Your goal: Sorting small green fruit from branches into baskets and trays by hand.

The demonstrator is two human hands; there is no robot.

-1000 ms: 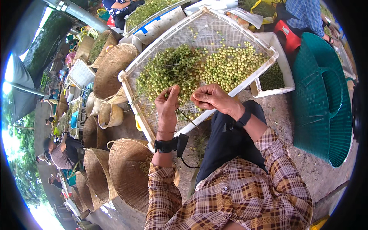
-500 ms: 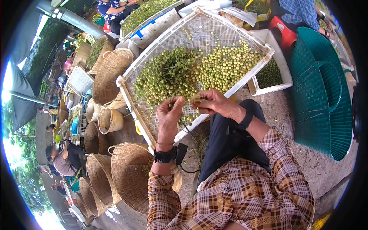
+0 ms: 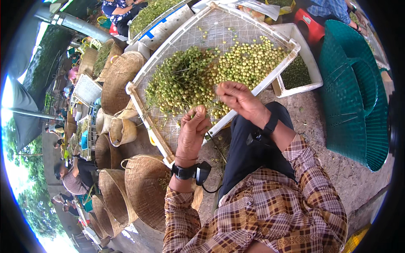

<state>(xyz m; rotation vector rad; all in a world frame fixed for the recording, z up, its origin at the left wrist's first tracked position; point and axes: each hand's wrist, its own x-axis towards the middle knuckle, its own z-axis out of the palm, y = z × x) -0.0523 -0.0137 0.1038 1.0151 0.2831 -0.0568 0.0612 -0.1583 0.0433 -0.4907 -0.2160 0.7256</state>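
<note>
A white mesh-bottomed tray [image 3: 166,46] lies tilted before me. Its left part bears a heap of green sprigs [image 3: 179,80] with small round fruits on thin stems. Loose yellow-green fruits [image 3: 249,61] are spread over the right part. Near the tray's front edge my left hand [image 3: 192,133] is closed in a pinch, with a bit of green sprig [image 3: 193,115] showing at the fingertips. My right hand [image 3: 244,101] is closed over the right front rim, just beside the loose fruits. Whatever its fingers hold is hidden.
A white box [image 3: 297,86] of small dark green fruits stands beyond the tray's right rim. The large green woven basket [image 3: 344,97] is at the right. Several wicker baskets [image 3: 145,189] line the left. Other people sit by a red stool [image 3: 310,27] and a far tray [image 3: 158,14].
My hands have moved apart from where they nearly met. The right one rose up and slightly right, and the left one shifted a little right. Several fruits under them are no longer covered.
</note>
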